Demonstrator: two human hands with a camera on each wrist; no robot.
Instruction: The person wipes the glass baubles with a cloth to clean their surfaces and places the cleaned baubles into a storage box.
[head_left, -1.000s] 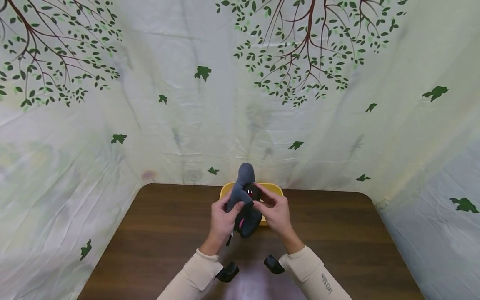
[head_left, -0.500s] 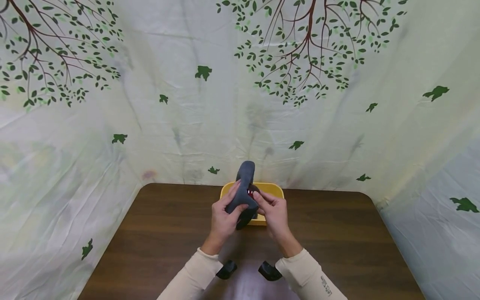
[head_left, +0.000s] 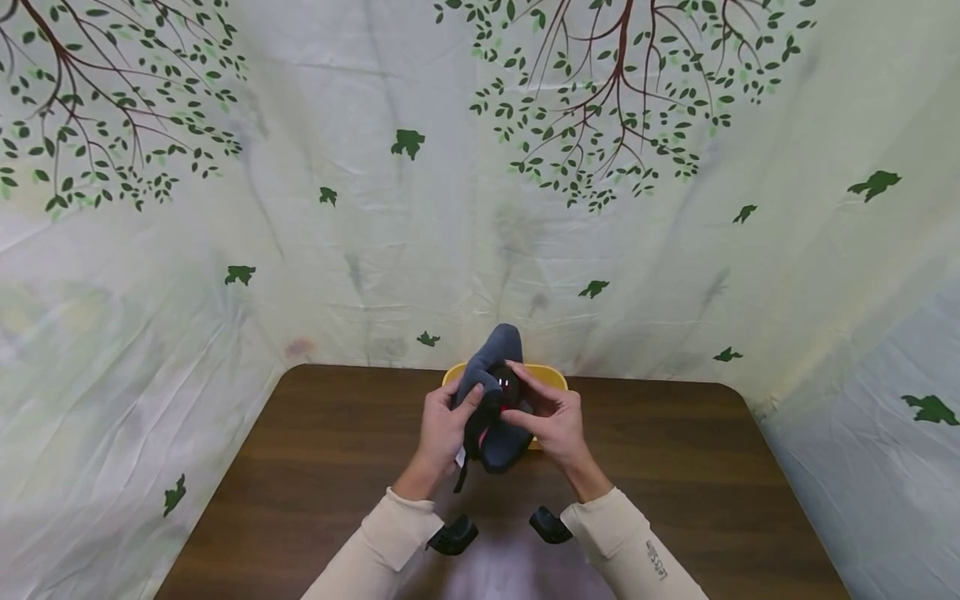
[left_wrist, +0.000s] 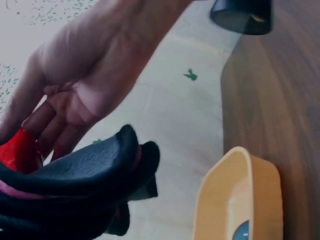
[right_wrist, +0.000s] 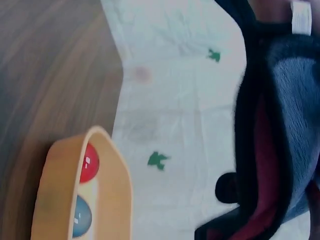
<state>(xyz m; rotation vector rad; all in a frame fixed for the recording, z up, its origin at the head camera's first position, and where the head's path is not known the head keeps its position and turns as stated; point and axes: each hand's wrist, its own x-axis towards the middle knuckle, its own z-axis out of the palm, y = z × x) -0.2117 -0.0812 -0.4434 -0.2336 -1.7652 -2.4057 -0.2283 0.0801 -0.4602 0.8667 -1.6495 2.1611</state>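
Observation:
Over the middle of the table, my left hand grips a soft blue-grey fabric item by its left side. It has folded flaps, dark edging, a white tag and a pink lining. My right hand pinches a shiny ball between thumb and fingers, at the fabric's opening. From above the ball looks dark with a little red under it; a red part shows by the right hand in the left wrist view. The fabric's exact kind is unclear.
Behind the hands a yellow tray stands near the table's far edge. A red ball and a blue ball lie in it. The brown wooden table meets a leaf-patterned cloth at the back.
The fabric item has tilted back and forth, its top now leaning further right and its lower flap in sight again. The right fingers closed in over the ball, then spread around it again.

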